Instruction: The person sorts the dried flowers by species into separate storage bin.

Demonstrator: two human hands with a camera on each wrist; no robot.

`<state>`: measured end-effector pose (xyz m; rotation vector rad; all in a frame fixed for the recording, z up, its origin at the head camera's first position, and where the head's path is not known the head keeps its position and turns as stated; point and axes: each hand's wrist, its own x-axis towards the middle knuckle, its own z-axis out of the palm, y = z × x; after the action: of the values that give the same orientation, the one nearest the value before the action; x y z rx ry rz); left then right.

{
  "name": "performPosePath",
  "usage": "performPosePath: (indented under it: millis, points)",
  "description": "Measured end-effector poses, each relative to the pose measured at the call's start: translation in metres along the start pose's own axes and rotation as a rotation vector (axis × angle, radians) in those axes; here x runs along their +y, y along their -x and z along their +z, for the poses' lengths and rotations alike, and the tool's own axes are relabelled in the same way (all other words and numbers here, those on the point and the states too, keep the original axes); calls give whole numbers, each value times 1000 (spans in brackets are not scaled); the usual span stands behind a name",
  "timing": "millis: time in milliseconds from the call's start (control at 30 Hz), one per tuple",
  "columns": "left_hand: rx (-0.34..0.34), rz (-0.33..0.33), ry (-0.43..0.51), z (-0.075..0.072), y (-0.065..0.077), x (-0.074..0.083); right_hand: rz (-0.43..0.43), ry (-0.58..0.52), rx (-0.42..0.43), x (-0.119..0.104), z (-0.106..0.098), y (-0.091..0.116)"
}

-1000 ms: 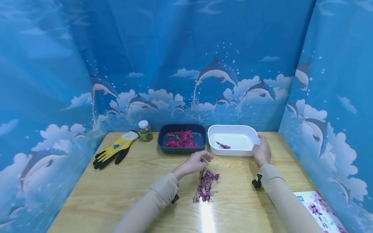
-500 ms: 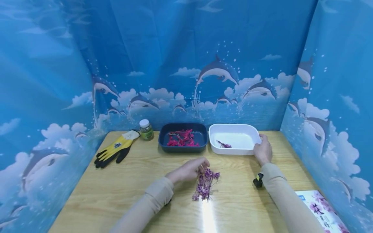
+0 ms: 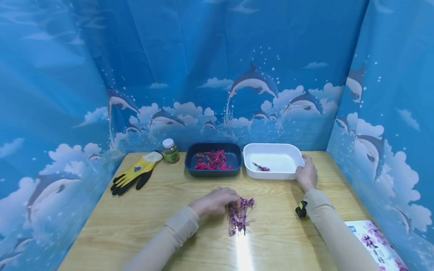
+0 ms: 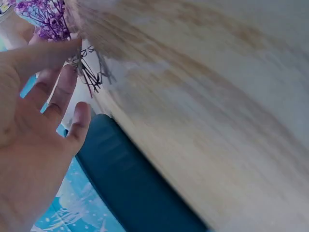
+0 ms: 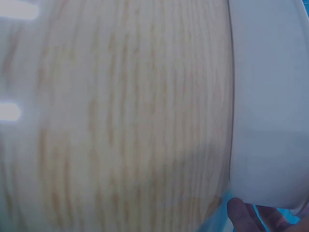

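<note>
A bunch of purple dried flowers (image 3: pixel 240 216) lies on the table in front of the two trays. At the upper left of the bunch is my left hand (image 3: pixel 215 201), its thumb and fingertips pinching thin stems. The left wrist view shows the purple blossoms (image 4: pixel 46 19) above the thumb and the dark stem ends (image 4: pixel 91 72) past the fingertips. My right hand (image 3: pixel 306 175) grips the right end of a white tray (image 3: pixel 271 175), which holds one small purple sprig (image 3: pixel 262 168). In the right wrist view, fingertips (image 5: pixel 239 212) show at the corner of the tray.
Left of the white tray stands a dark blue tray (image 3: pixel 213 173) with pink-red dried flowers (image 3: pixel 215 160). Further left are a white-lidded jar (image 3: pixel 171 151) and a yellow-black glove (image 3: pixel 137 174). A flower-printed box or booklet (image 3: pixel 374 242) lies at front right. Dolphin-printed curtains (image 3: pixel 217 75) enclose the table.
My left hand has moved down and slightly left from above the purple flowers onto the bunch, whose shape has shifted a little. The right hand stays on the white tray.
</note>
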<state>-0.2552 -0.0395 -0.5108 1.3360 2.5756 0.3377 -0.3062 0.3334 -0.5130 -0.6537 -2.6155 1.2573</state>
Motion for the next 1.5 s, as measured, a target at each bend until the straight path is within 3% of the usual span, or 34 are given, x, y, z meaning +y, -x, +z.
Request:
performPosePath:
  millis: [200, 367, 533, 667, 1033, 1133, 1333, 1500]
  points:
    - [-80, 104, -20, -3, 2, 6, 7, -3, 4, -1, -1, -1]
    - [-112, 120, -15, -6, 3, 11, 9, -3, 9, 0, -1, -3]
    - [-98, 132, 159, -15, 4, 13, 8, -6, 5, 1, -2, -4]
    - [-60, 132, 321, -26, 4, 15, 3, -12, 6, 2, -3, -4]
    - [40, 132, 515, -40, -10, 20, 5, -20, 13, 1, -4, -3]
    - [99, 123, 553, -43, -17, 21, 5, -23, 13, 2, -3, -3]
    - [251, 16, 596, -56, -37, 22, 0, -26, 19, 3, -1, -2]
    - [325, -54, 614, -71, -55, 21, -23, -34, 36, 3, 2, -1]
